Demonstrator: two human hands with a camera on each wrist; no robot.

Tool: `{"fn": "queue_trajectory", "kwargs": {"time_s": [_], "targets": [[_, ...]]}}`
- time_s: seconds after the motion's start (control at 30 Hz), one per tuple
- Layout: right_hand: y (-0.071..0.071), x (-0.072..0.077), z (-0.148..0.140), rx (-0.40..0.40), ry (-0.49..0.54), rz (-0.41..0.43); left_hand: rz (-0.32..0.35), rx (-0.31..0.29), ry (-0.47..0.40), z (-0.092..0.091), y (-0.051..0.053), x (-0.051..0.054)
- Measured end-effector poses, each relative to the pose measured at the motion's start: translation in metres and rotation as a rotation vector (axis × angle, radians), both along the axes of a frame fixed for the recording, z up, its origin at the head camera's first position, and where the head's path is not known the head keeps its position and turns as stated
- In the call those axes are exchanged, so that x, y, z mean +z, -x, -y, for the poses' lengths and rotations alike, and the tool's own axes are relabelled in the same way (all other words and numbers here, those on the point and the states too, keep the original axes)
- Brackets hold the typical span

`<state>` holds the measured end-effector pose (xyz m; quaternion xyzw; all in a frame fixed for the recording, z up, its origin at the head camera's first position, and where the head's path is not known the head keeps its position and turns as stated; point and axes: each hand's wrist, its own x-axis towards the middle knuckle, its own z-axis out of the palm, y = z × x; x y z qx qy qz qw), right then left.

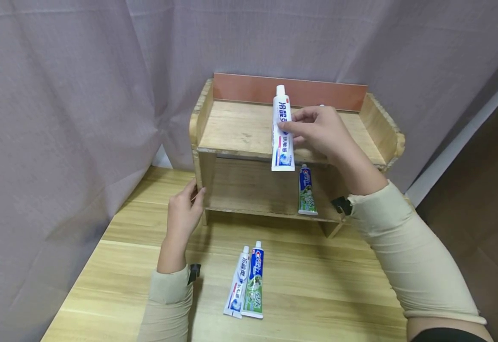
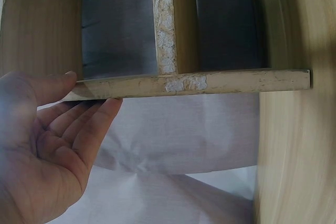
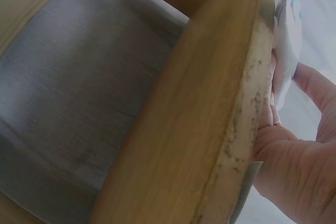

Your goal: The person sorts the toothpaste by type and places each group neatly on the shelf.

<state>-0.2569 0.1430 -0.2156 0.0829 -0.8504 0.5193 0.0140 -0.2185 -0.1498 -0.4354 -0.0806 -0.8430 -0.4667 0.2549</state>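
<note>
My right hand (image 1: 328, 137) pinches a white toothpaste tube (image 1: 283, 147) between thumb and fingers, cap pointing to the back, over the upper shelf board (image 1: 240, 126) of a wooden rack. In the right wrist view, the fingers of that hand (image 3: 302, 161) are on the white tube (image 3: 287, 45), beside a board edge. My left hand (image 1: 181, 216) grips the rack's left side panel; the left wrist view has the thumb and fingers of this hand (image 2: 58, 140) on opposite sides of the panel (image 2: 236, 81). Whether the held tube touches the board, I cannot tell.
On the lower shelf lies a blue and green tube (image 1: 306, 192). A white tube (image 1: 238, 285) and another blue and green tube (image 1: 254, 282) lie side by side on the wooden table (image 1: 304, 289). Behind the right hand a small white tip (image 1: 322, 105) shows. Grey curtain (image 1: 82, 95) hangs behind.
</note>
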Motion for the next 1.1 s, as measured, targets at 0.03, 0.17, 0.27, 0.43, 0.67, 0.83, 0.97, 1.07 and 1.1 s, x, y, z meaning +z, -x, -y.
{"fn": "queue_trajectory", "kwargs": {"time_s": [0.03, 0.17, 0.27, 0.43, 0.67, 0.83, 0.97, 1.07, 1.1], "targets": [[0.001, 0.0, 0.0, 0.002, 0.012, 0.006, -0.001, 0.0, 0.001, 0.0, 0.0, 0.0], [0.003, 0.002, 0.001, 0.012, 0.059, 0.024, -0.006, 0.003, 0.004, 0.0, 0.0, 0.0], [0.003, 0.004, 0.001, 0.005, 0.062, 0.037, -0.004, 0.002, 0.0, -0.001, 0.0, 0.001], [0.006, 0.008, 0.0, -0.021, 0.009, 0.064, 0.0, -0.003, -0.009, 0.0, 0.0, 0.0], [0.016, 0.014, -0.003, -0.056, -0.001, 0.112, -0.004, 0.004, -0.009, 0.0, 0.001, -0.002], [0.022, 0.015, -0.004, -0.063, 0.055, 0.153, -0.01, 0.0, -0.006, -0.001, 0.0, -0.002], [0.025, 0.016, -0.004, -0.062, 0.079, 0.18, -0.014, -0.001, -0.003, -0.002, 0.0, -0.001], [0.026, 0.018, -0.004, -0.057, 0.074, 0.187, -0.012, -0.002, -0.004, -0.003, 0.0, -0.001], [0.026, 0.018, -0.005, -0.059, 0.068, 0.189, -0.009, -0.002, -0.005, -0.003, 0.001, -0.001]]}}
